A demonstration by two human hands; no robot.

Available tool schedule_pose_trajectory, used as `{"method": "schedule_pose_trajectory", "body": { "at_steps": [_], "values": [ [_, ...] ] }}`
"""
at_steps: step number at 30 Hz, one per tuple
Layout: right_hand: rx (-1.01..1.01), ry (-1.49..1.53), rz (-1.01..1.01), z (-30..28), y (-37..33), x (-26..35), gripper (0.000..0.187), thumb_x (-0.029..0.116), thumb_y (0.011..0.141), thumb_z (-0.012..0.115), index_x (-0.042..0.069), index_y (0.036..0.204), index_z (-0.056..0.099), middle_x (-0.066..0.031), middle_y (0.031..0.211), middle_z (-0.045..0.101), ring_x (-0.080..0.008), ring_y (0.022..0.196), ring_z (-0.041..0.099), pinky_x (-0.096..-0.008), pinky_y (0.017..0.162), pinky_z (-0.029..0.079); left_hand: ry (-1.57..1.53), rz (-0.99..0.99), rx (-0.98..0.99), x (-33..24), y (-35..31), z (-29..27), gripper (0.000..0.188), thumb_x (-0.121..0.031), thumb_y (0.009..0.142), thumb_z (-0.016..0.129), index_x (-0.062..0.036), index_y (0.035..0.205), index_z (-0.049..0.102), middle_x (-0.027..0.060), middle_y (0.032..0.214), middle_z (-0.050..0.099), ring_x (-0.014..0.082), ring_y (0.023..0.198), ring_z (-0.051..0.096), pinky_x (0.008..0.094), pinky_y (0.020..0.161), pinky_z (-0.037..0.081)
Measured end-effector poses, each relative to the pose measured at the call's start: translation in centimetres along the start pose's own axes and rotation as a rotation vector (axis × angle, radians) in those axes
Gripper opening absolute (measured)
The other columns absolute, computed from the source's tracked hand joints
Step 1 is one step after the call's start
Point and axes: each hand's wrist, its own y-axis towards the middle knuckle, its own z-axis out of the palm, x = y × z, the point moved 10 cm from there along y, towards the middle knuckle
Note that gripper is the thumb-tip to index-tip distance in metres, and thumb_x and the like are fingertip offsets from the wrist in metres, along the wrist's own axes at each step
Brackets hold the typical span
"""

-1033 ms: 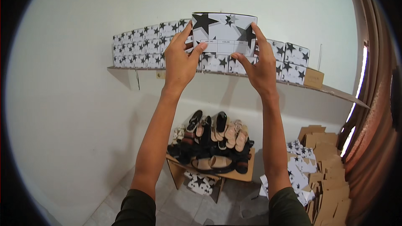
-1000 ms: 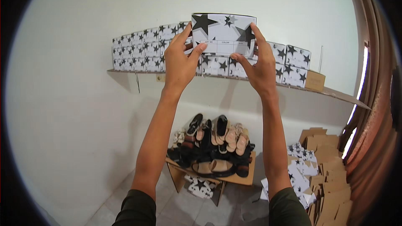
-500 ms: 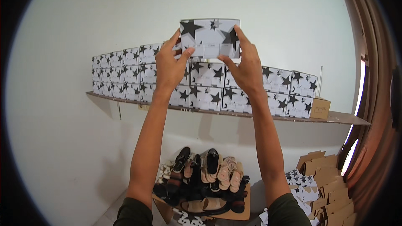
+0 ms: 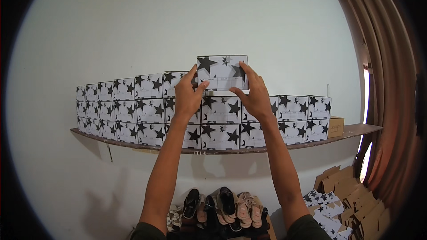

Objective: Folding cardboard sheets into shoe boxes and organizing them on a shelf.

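Between both hands is a white shoebox point(image 4: 218, 69) printed with black and grey stars, held level just above the second tier of stacked boxes. My left hand point(image 4: 188, 97) grips its left side, thumb on the lower front. The right hand point(image 4: 256, 95) clasps the opposite side, its thumb near the lower front edge. Matching star-print boxes point(image 4: 149, 110) stand in stacked rows on a wall shelf point(image 4: 356, 130). At the left the stack is three tiers high; right of the held box it has two. My hands and forearms hide some of the boxes behind.
A small brown carton point(image 4: 336, 127) sits at the right end of the row. Below the shelf are several sandals and shoes point(image 4: 226, 204). Flattened brown and star-print cardboard point(image 4: 356, 204) is heaped at the lower right, beside a brown curtain point(image 4: 378, 84).
The view has tilted up, so shelf and stack sit lower in the picture. Still in both hands, the shoebox has moved away from me toward the stack and looks smaller.
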Motion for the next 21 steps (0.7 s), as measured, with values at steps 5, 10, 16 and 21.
{"method": "schedule_pose_trajectory", "body": {
  "at_steps": [5, 10, 16, 21],
  "values": [
    [0.051, -0.046, 0.059, 2.9, -0.5, -1.6, 0.075, 0.028, 0.086, 0.080, 0.016, 0.151, 0.043, -0.0282, 0.147, 0.048, -0.0436, 0.128, 0.053, -0.0481, 0.105, 0.047, -0.059, -0.116, 0.025, 2.8, -0.3, 0.8, 0.063, -0.007, 0.090, 0.074, 0.0026, 0.146, 0.048, 0.0258, 0.127, 0.064, 0.0297, 0.104, 0.071, 0.0355, 0.085, 0.059],
    [0.090, -0.060, 0.087, 5.1, -1.0, -2.9, 0.073, 0.026, 0.087, 0.079, 0.015, 0.150, 0.043, -0.0300, 0.147, 0.047, -0.0455, 0.131, 0.050, -0.0488, 0.107, 0.045, -0.042, -0.173, 0.041, 5.8, -0.7, 1.7, 0.061, -0.008, 0.089, 0.075, 0.0052, 0.143, 0.051, 0.0254, 0.122, 0.067, 0.0301, 0.107, 0.070, 0.0380, 0.089, 0.058],
    [0.117, -0.044, 0.117, 6.4, -1.3, -5.0, 0.070, 0.027, 0.088, 0.077, 0.013, 0.148, 0.045, -0.0313, 0.147, 0.046, -0.0465, 0.133, 0.049, -0.0484, 0.108, 0.044, 0.050, -0.029, -0.009, 6.3, -0.4, 2.4, 0.058, -0.011, 0.089, 0.076, 0.0008, 0.141, 0.055, 0.0262, 0.117, 0.069, 0.0300, 0.099, 0.073, 0.0365, 0.083, 0.059],
    [0.161, -0.038, 0.224, 6.5, -1.2, -4.1, 0.065, 0.028, 0.088, 0.077, 0.010, 0.144, 0.050, -0.0290, 0.145, 0.047, -0.0451, 0.130, 0.051, -0.0478, 0.106, 0.046, 0.461, -0.069, 0.027, 4.0, -1.4, 2.3, 0.064, -0.015, 0.088, 0.077, -0.0032, 0.145, 0.052, 0.0190, 0.140, 0.058, 0.0338, 0.128, 0.058, 0.0384, 0.099, 0.052]
  ]
}}
